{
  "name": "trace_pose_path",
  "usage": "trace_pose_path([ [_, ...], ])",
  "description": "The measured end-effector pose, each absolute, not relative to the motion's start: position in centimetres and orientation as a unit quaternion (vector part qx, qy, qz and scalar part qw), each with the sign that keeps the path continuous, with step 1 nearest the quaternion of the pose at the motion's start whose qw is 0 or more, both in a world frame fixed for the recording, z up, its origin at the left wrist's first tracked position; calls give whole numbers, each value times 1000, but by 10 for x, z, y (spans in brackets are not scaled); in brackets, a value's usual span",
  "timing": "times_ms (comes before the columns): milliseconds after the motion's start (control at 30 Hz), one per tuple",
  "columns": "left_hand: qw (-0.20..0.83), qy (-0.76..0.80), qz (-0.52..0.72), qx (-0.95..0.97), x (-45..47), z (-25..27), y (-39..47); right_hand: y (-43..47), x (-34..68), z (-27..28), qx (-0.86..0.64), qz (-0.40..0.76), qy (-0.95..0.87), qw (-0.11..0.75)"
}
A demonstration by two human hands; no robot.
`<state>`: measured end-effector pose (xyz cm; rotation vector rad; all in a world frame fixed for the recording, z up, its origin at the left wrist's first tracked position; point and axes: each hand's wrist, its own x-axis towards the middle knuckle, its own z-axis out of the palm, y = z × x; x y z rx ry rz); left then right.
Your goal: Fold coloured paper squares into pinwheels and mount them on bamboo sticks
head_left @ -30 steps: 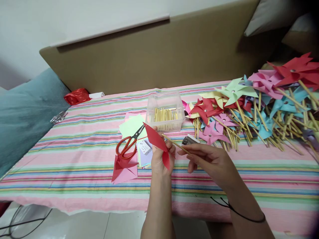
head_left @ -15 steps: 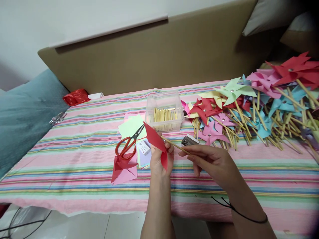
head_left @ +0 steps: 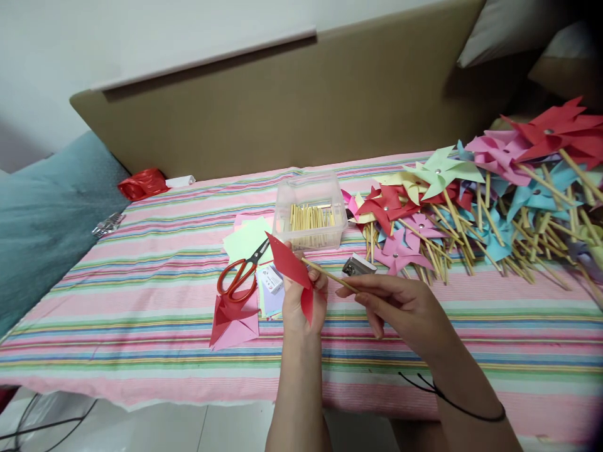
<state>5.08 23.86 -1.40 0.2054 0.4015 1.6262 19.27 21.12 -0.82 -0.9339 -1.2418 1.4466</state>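
My left hand (head_left: pixel 301 307) is closed on a red paper pinwheel (head_left: pixel 289 262), its blades folded and partly hidden by the fingers. In my right hand (head_left: pixel 393 300) a thin wooden stick (head_left: pixel 332 275) is pinched between thumb and fingers. The stick's far end reaches the back of the red paper near my left fingertips; whether it is joined there I cannot tell. Just beyond my right hand lies a small open box (head_left: pixel 358 265) with shiny metal bits. Left of my left hand are red-handled scissors (head_left: pixel 239 277) and a small white box (head_left: pixel 271 280).
A clear plastic tub (head_left: pixel 308 188) of short sticks stands behind my hands. Finished pinwheels (head_left: pixel 440 172) are heaped on the right. Pastel paper sheets (head_left: pixel 247 240) and cut red and pink paper (head_left: pixel 235 323) lie left, on a striped cloth (head_left: pixel 141 301).
The red paper has tilted and shifted slightly left in my left hand. The stick's tip has moved a little left with it. My right hand keeps its pinch; the other things stay put.
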Motion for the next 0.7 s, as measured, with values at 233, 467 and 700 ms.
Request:
trace_pose_path([
  [233,651,208,718,132,50,-16,240,210,193,-9,-401,570,-525,488],
  [467,635,230,717,175,49,-17,241,209,196,-6,-431,515,-554,493],
  [700,615,276,701,231,47,-13,243,208,201,-3,-437,476,-568,510],
])
